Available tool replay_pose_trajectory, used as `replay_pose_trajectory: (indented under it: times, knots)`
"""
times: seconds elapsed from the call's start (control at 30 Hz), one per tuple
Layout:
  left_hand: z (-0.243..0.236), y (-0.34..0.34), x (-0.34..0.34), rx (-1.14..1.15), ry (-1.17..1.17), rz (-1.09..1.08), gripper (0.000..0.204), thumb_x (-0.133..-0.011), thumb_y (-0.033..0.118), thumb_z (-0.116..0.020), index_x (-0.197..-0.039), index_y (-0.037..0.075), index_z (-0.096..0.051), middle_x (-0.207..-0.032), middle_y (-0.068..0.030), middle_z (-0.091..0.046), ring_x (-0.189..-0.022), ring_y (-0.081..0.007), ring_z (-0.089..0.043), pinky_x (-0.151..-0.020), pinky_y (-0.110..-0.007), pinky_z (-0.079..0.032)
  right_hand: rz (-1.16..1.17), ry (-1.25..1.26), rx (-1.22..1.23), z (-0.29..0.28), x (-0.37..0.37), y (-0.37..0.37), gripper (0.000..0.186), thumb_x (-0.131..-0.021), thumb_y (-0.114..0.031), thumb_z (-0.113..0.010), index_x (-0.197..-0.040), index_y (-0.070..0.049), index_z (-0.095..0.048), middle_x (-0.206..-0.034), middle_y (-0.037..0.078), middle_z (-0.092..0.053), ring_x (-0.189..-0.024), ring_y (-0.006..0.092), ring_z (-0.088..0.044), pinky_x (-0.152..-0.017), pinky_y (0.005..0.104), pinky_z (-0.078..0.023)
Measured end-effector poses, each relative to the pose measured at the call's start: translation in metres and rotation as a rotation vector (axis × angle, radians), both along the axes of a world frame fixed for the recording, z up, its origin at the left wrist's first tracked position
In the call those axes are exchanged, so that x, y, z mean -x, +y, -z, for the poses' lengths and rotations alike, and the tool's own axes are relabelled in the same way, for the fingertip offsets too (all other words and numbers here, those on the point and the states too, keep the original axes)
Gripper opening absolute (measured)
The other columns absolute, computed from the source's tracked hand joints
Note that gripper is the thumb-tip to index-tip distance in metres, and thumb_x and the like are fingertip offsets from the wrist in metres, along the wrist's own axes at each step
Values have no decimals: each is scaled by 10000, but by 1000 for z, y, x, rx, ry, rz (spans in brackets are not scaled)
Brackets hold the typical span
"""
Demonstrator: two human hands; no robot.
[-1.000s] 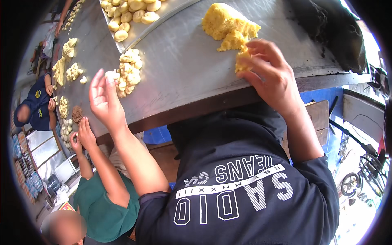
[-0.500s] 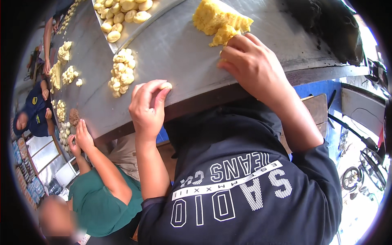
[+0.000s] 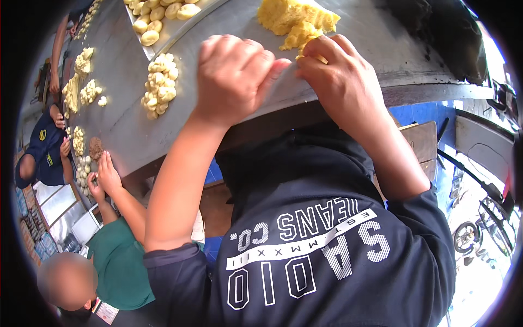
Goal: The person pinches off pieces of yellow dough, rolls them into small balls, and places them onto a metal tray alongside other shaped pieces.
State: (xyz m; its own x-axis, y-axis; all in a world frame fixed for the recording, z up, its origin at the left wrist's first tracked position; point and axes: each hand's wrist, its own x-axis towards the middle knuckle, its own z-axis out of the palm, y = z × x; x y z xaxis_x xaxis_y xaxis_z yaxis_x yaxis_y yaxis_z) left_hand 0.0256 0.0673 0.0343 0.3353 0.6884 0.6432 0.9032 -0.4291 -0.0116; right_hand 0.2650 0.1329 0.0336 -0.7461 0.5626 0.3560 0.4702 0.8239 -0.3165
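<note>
A lump of crumbly yellow dough or filling (image 3: 289, 19) lies on the grey metal table, ahead and slightly right of me. My right hand (image 3: 343, 71) is at its near edge, closed, its fingertips pinching a bit of the yellow mass. To its left, my left hand (image 3: 231, 79) is raised above the table with fingers curled in and the thumb pointing right. Its fingers hide whatever may be in them. Left of that hand, a heap of small pale dough pieces (image 3: 160, 90) rests on the table.
A tray (image 3: 182, 34) with rounded dough balls (image 3: 173, 10) stands at the far left-centre. A dark bag-like thing (image 3: 438, 38) lies at the far right. On the left, a person in green (image 3: 122, 261) and others work beside more dough heaps (image 3: 90, 92).
My left hand has moved up and right toward the right hand; the small dough piece at its fingertips is no longer visible. My right hand has shifted slightly forward on the yellow lump.
</note>
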Motion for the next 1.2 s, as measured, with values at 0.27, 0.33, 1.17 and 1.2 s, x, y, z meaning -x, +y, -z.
replay_pose_trajectory:
  times: [0.27,0.33,1.17,1.2]
  knots:
    - [24,7,14,-7,-113,-62,224,-1056,200,-778,-853,123,-724,-784,-31,-657,-768,-279,-641,-823,-441,-476,54,101,46,5,-3,9,243,-921,-100,-861,-1145,-67,-775,-1186,84,-764,-1079,342,-745,-923,450,-639]
    - [16,9,14,-88,-99,-47,245,-1083,148,-706,-841,118,-732,-745,-35,-653,-739,-288,-630,-806,-441,-471,-24,78,-48,2,0,15,114,-989,-182,-780,-1046,-96,-731,-1090,76,-681,-1077,310,-704,-914,443,-637]
    - [5,-81,-32,405,-1498,-395,371,-1223,142,-593,-1537,-50,-547,-1379,-286,-784,-1256,-241,-772,-1111,-383,-613,-173,204,370,-13,12,-18,122,-940,-82,-754,-1061,-72,-751,-1134,129,-679,-1078,355,-712,-957,466,-608]
    - [4,-77,-34,450,-1541,-302,468,-1236,181,-568,-1636,-47,-487,-1511,-304,-716,-1322,-271,-754,-1157,-407,-601,-176,333,353,-15,23,-21,95,-959,-100,-764,-1038,-62,-726,-1092,130,-688,-1045,372,-727,-941,469,-609]
